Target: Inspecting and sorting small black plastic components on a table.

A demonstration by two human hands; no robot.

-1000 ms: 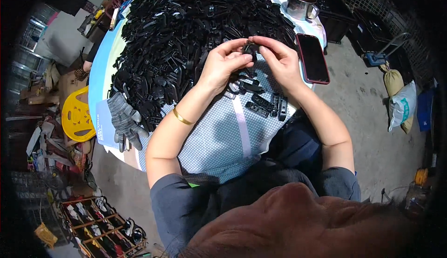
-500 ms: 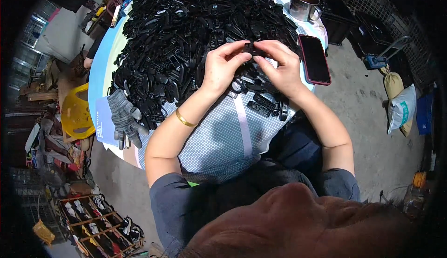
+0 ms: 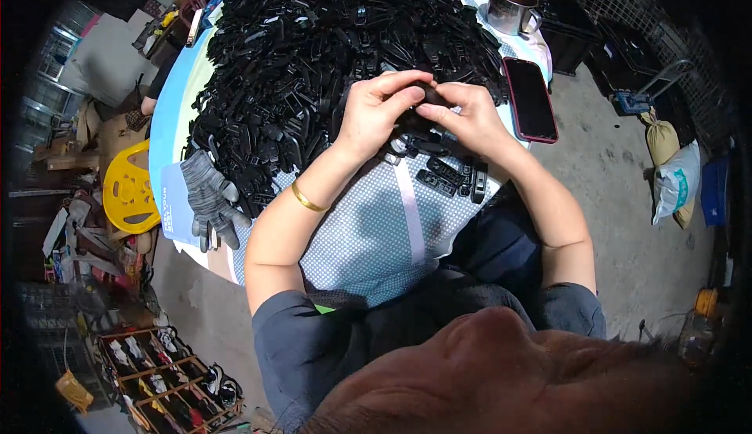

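Over the near right part of a large pile of small black plastic parts (image 3: pixel 298 58), my two hands meet at the fingertips. My left hand (image 3: pixel 370 117) pinches a small black plastic part (image 3: pixel 432 99) from the left, thumb and fingers curled in. On its other side, my right hand (image 3: pixel 468 121) grips the same part between thumb and fingers. My fingers cover most of it, so its exact shape is hidden. Several longer black pieces (image 3: pixel 445 174) lie just below my right hand on the patterned tablecloth (image 3: pixel 352 234).
A phone (image 3: pixel 530 101) lies right of my right hand, with a metal mug (image 3: pixel 509 15) beyond it. A grey glove (image 3: pixel 210 195) rests at the table's left edge, near a yellow plastic stool (image 3: pixel 125 187). Sacks (image 3: pixel 675 179) stand on the floor at right.
My right hand has shifted slightly left and down, its thumb now nearer the left fingertips. Both hands have turned a little around the black part and still hold it.
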